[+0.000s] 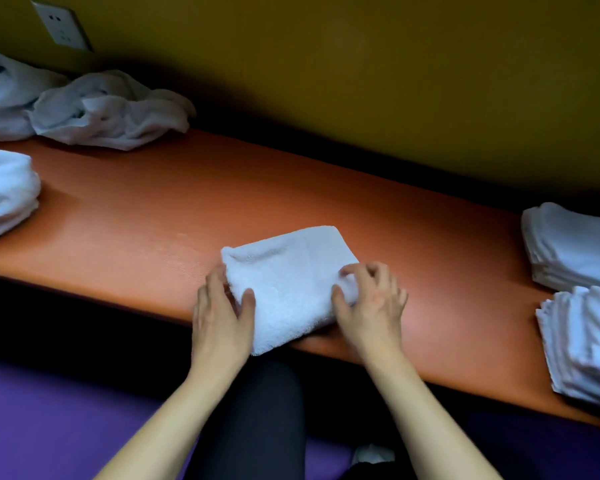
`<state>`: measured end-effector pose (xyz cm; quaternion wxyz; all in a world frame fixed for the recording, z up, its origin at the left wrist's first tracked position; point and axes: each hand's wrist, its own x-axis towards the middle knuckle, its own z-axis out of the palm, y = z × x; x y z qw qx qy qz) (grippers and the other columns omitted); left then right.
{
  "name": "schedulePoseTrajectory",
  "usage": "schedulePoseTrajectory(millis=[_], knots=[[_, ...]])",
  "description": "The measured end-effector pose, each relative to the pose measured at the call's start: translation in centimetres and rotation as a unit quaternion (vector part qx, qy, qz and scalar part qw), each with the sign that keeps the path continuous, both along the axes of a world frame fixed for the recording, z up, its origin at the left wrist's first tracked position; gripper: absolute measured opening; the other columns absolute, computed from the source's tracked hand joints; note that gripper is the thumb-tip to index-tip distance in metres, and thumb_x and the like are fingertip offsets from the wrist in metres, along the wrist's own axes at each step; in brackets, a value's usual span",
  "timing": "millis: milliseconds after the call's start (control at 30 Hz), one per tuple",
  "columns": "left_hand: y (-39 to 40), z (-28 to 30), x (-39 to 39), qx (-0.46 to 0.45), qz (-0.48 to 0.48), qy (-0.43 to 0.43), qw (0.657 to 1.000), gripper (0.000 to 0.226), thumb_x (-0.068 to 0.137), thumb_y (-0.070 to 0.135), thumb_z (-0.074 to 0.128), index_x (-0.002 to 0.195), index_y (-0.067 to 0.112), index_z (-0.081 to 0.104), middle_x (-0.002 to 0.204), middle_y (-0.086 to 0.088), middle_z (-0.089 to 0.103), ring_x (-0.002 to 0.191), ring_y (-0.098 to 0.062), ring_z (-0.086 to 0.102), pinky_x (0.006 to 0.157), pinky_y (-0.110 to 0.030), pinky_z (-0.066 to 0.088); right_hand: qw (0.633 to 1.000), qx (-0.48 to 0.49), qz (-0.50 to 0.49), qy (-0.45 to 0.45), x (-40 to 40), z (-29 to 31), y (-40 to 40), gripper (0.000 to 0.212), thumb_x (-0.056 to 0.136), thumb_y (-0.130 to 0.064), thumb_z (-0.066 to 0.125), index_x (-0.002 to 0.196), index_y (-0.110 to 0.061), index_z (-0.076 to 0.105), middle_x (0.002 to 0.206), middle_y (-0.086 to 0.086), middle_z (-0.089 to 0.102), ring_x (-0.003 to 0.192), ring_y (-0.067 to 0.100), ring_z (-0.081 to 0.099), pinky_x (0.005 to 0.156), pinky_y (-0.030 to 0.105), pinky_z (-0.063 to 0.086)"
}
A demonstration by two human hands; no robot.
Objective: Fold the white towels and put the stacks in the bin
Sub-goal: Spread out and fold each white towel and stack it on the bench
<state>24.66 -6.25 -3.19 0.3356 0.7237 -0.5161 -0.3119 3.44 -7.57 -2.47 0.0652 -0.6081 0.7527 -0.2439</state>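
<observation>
A folded white towel (288,282) lies on the orange bench (136,209) near its front edge, one corner hanging over. My left hand (222,306) grips its left side, thumb on top. My right hand (371,299) pinches its right edge with curled fingers. Two stacks of folded white towels sit at the right, one farther back (572,247) and one nearer (586,344). Crumpled unfolded towels (111,110) lie at the back left. No bin is in view.
Another pile of white towels (4,192) sits at the left edge, with more crumpled cloth (0,95) behind it. A yellow wall with a socket (61,26) runs behind the bench. Purple floor (49,417) and my dark-clothed knee (257,410) lie below.
</observation>
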Motion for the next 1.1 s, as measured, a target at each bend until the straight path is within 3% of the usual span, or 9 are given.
schedulePoseTrajectory(millis=[167,333,433,500,567,700,833,967,1100], knots=[[1.9,0.4,-0.8,0.055,-0.018,0.045,0.997,0.064,0.096,0.03,0.059,0.152,0.032,0.028,0.132,-0.002,0.054,0.117,-0.025,0.056,0.1,-0.04,0.043,0.968,0.201,-0.042,-0.143,-1.4,0.5,-1.9,0.061,0.091,-0.053,0.057,0.144,-0.03,0.04,0.135,0.011,0.046,0.127,0.035,0.047,0.104,0.042,0.041],[0.4,1.9,-0.5,0.087,0.043,0.128,0.987,0.056,0.092,0.025,0.066,0.142,0.032,0.04,0.125,0.012,0.065,0.094,0.004,0.063,0.091,-0.036,0.052,0.925,0.217,-0.115,-0.289,-2.3,0.7,-3.1,0.057,0.077,-0.057,0.071,0.121,-0.023,0.058,0.123,0.004,0.057,0.103,0.021,0.059,0.09,0.03,0.048],[-0.1,2.1,-0.7,0.106,0.069,0.185,0.974,0.049,0.092,0.026,0.065,0.135,0.041,0.045,0.121,0.011,0.067,0.097,-0.009,0.068,0.087,-0.042,0.057,0.861,0.278,-0.14,-0.402,-3.7,1.1,-3.8,0.056,0.071,-0.056,0.078,0.109,-0.019,0.062,0.102,0.0,0.072,0.084,0.018,0.071,0.07,0.028,0.056],[-0.4,2.0,-1.4,0.113,0.07,0.226,0.965,0.049,0.094,0.022,0.062,0.134,0.045,0.046,0.124,0.007,0.066,0.101,-0.017,0.069,0.076,-0.037,0.056,0.818,0.325,-0.118,-0.46,-4.8,1.1,-3.8,0.063,0.062,-0.055,0.082,0.109,-0.016,0.066,0.096,0.0,0.077,0.084,0.021,0.075,0.081,0.035,0.061],[-0.6,1.9,-2.5,0.11,0.059,0.234,0.964,0.049,0.096,0.018,0.06,0.135,0.044,0.045,0.128,0.005,0.064,0.105,-0.018,0.068,0.073,-0.034,0.054,0.827,0.313,-0.106,-0.455,-6.1,1.1,-3.6,0.05,0.065,-0.048,0.082,0.098,-0.014,0.069,0.093,0.001,0.078,0.085,0.021,0.074,0.086,0.036,0.059],[-1.2,1.7,-6.1,0.095,0.014,0.218,0.971,0.053,0.097,0.014,0.059,0.138,0.044,0.042,0.127,0.001,0.063,0.1,-0.019,0.067,0.076,-0.036,0.052,0.859,0.236,-0.083,-0.447,-9.4,2.4,-3.1,0.011,0.083,-0.026,0.074,0.088,-0.016,0.074,0.078,-0.007,0.069,0.066,0.01,0.06,0.054,0.018,0.043],[-2.3,2.4,-10.9,0.079,-0.018,0.205,0.975,0.054,0.094,0.018,0.064,0.133,0.049,0.044,0.118,-0.004,0.065,0.092,-0.021,0.065,0.072,-0.035,0.05,0.872,0.17,-0.081,-0.453,-13.2,4.1,-3.1,0.014,0.083,-0.023,0.073,0.095,-0.016,0.075,0.083,-0.005,0.069,0.072,0.014,0.059,0.064,0.027,0.042],[-3.4,3.8,-16.0,0.053,-0.029,0.204,0.977,0.052,0.075,0.037,0.061,0.111,0.069,0.045,0.111,-0.004,0.069,0.095,-0.028,0.068,0.084,-0.048,0.054,0.881,0.132,-0.091,-0.446,-18.3,6.1,-3.1,0.016,0.083,-0.022,0.072,0.097,-0.016,0.073,0.087,0.002,0.071,0.073,0.016,0.059,0.066,0.031,0.044],[-4.4,5.1,-21.3,0.022,-0.062,0.207,0.976,0.053,0.082,0.031,0.067,0.118,0.063,0.045,0.109,0.001,0.069,0.09,-0.025,0.066,0.078,-0.044,0.052,0.898,0.088,-0.098,-0.419,-23.6,7.8,-3.0,0.023,0.077,-0.03,0.076,0.094,-0.014,0.074,0.092,0.007,0.075,0.078,0.018,0.065,0.068,0.034,0.05]])
